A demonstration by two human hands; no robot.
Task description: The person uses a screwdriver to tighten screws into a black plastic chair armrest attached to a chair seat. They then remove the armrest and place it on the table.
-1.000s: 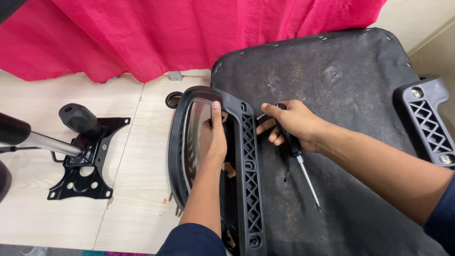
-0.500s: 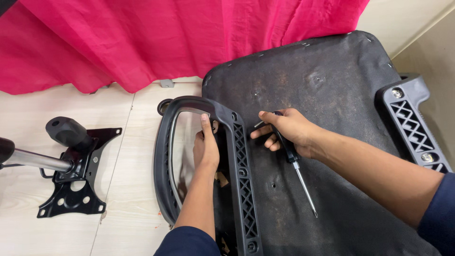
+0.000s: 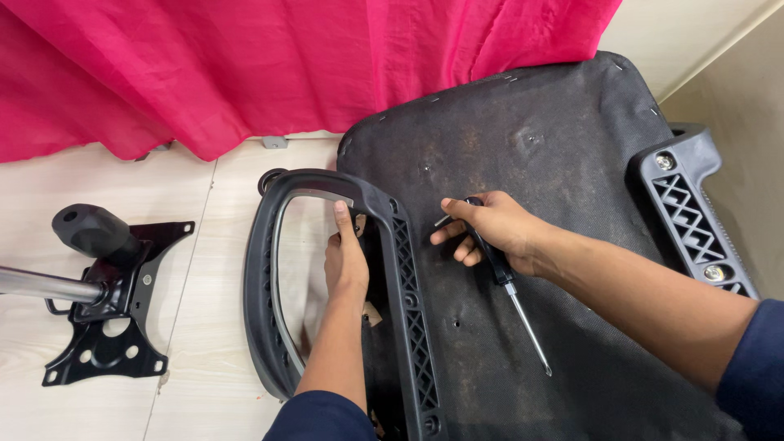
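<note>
An upturned office chair seat (image 3: 555, 147) lies on the floor, its dark fabric underside facing up. My left hand (image 3: 345, 260) reaches through the loop of a black plastic armrest (image 3: 269, 261) and grips its inner bar at the seat's left edge. My right hand (image 3: 490, 229) rests on the seat underside, holding a screwdriver (image 3: 510, 298) with a black handle; its metal shaft points down and to the right. A small screw or bit seems pinched at my fingertips, too small to tell.
A second black armrest (image 3: 690, 216) is fixed on the seat's right side. A black metal chair mechanism plate (image 3: 110, 327) with a lever knob and chrome tube lies on the pale tiled floor at left. A pink cloth (image 3: 286, 65) hangs behind.
The view has shifted, so everything sits lower and further right in the frame. My left hand slid slightly up the armrest's bar. My right hand keeps the screwdriver in much the same spot on the seat.
</note>
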